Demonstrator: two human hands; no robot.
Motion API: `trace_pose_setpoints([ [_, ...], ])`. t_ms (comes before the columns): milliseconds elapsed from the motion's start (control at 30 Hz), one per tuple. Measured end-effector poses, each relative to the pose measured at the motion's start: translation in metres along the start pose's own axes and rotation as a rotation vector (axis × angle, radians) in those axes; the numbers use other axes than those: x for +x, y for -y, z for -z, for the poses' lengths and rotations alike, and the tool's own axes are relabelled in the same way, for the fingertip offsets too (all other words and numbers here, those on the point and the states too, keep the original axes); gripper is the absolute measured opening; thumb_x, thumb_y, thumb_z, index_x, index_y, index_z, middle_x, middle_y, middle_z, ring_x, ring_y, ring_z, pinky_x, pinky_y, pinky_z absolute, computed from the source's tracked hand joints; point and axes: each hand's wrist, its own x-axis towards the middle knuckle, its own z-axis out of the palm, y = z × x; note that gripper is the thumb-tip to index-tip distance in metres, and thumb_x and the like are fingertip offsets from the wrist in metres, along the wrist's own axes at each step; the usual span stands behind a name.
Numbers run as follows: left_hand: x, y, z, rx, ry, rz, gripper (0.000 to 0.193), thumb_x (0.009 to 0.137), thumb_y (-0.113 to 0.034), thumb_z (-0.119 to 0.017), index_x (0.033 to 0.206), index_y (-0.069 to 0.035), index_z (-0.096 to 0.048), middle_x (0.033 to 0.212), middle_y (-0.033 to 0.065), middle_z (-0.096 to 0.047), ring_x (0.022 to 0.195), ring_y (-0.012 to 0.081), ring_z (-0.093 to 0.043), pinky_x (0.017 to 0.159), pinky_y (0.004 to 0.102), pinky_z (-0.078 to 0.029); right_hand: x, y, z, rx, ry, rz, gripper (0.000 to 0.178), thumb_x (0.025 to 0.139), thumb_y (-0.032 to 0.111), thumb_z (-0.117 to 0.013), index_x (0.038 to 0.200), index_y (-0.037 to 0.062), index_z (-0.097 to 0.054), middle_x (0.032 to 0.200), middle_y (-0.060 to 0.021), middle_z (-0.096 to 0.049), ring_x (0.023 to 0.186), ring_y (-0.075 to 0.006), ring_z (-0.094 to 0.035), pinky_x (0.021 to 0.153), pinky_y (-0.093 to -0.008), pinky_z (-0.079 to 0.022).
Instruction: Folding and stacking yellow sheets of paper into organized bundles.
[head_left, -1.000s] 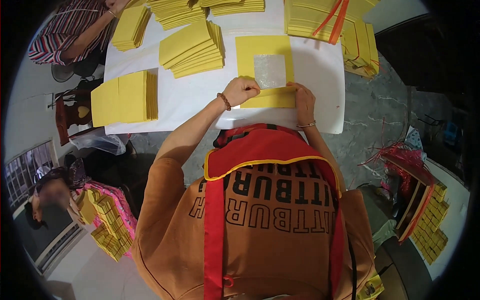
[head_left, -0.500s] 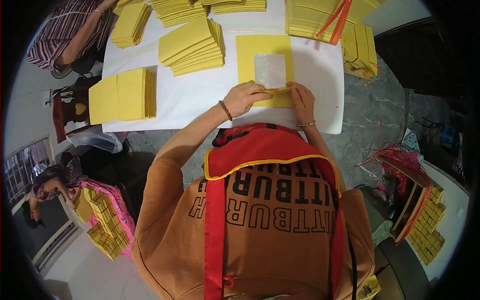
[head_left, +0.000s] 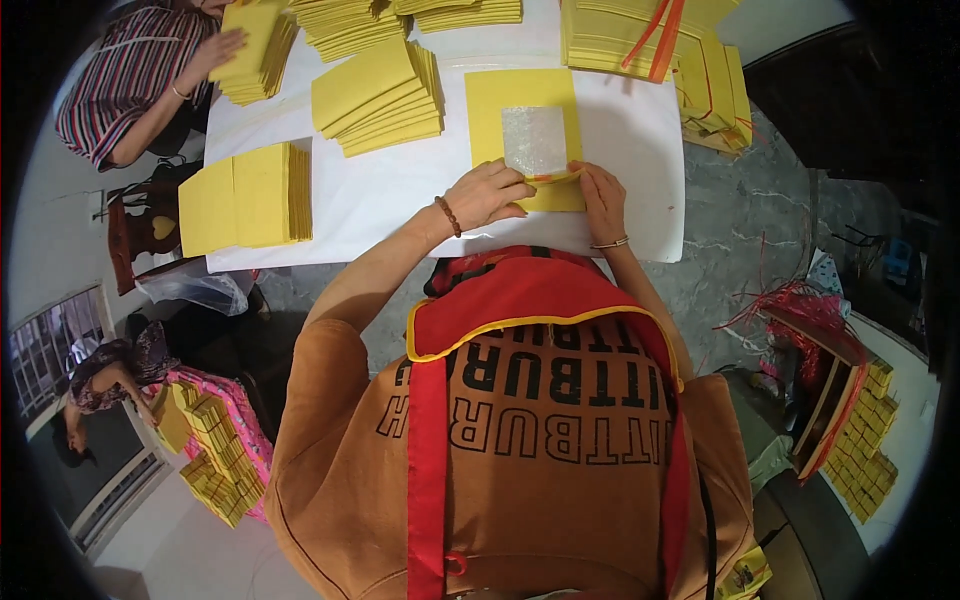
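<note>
I see a white rectangular table (head_left: 380, 190) on a grey marbled stone floor (head_left: 740, 230), a dark wooden chair (head_left: 140, 235) left, a barred window (head_left: 45, 350) beyond.

The yellow sheet (head_left: 525, 140) under the left hand (head_left: 487, 195) and right hand (head_left: 603, 195) looked like matt paper, its centre square (head_left: 534, 140) a dull silvery foil. The stacked yellow sheets (head_left: 380, 95) appeared as the same matt paper. The table (head_left: 400, 195) was covered in smooth white sheeting. The bracelet (head_left: 447, 216) was of glossy brown beads.
</note>
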Motion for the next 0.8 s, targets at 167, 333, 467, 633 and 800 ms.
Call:
trace_pose_setpoints([
  [167, 0.001, 0.001, -0.001, -0.003, -0.09, -0.047, 0.021, 0.082, -0.017, -0.06, 0.099, -0.006, -0.055, 0.097, 0.0092, -0.057, 0.083, 0.0259, -0.055, 0.072, 0.0353, -0.047, 0.001, 0.0, 0.001, 0.049, 0.003, -0.011, 0.026, 0.09, 0.017, -0.047, 0.1, 0.0006, -0.064, 0.098, -0.011, -0.065, 0.094, -0.0246, -0.059, 0.086, -0.0332, -0.043],
  [333, 0.006, -0.001, 0.0, -0.129, -0.101, 0.171, 0.011, 0.084, -0.013, -0.054, 0.091, -0.005, -0.051, 0.096, 0.0131, -0.057, 0.08, 0.0299, -0.057, 0.069, 0.0365, -0.048, -0.004, -0.008, -0.004, 0.059, -0.047, -0.062, 0.024, 0.081, 0.018, -0.059, 0.099, 0.0023, -0.064, 0.096, -0.0113, -0.065, 0.093, -0.0246, -0.059, 0.085, -0.0334, -0.044],
  [467, 0.003, -0.001, 0.004, -0.124, 0.026, 0.246, 0.017, 0.083, -0.014, -0.056, 0.096, -0.004, -0.052, 0.1, 0.0147, -0.057, 0.084, 0.0311, -0.058, 0.069, 0.0361, -0.048, -0.003, -0.012, -0.009, -0.088, 0.026, -0.098, 0.027, 0.074, 0.024, -0.066, 0.098, 0.0109, -0.063, 0.1, -0.006, -0.063, 0.096, -0.025, -0.055, 0.088, -0.0368, -0.036],
  [633, -0.005, -0.01, 0.039, -0.299, -0.088, 0.395, 0.031, 0.078, -0.007, -0.058, 0.108, -0.004, -0.054, 0.108, 0.0162, -0.056, 0.1, 0.0311, -0.053, 0.084, 0.0384, -0.043, -0.002, -0.01, -0.008, -0.047, -0.006, -0.153, 0.024, 0.074, 0.023, -0.067, 0.095, 0.0116, -0.064, 0.096, -0.0051, -0.064, 0.093, -0.0243, -0.055, 0.086, -0.0361, -0.036],
  [800, -0.031, 0.027, 0.01, 0.071, -0.201, 0.237, 0.044, 0.066, 0.0, -0.058, 0.108, -0.011, -0.059, 0.112, 0.0102, -0.056, 0.106, 0.0282, -0.049, 0.088, 0.0377, -0.04, 0.002, -0.005, -0.004, -0.022, 0.025, -0.18, 0.025, 0.073, 0.021, -0.067, 0.096, 0.0104, -0.064, 0.096, -0.0059, -0.064, 0.095, -0.0251, -0.056, 0.083, -0.037, -0.041],
])
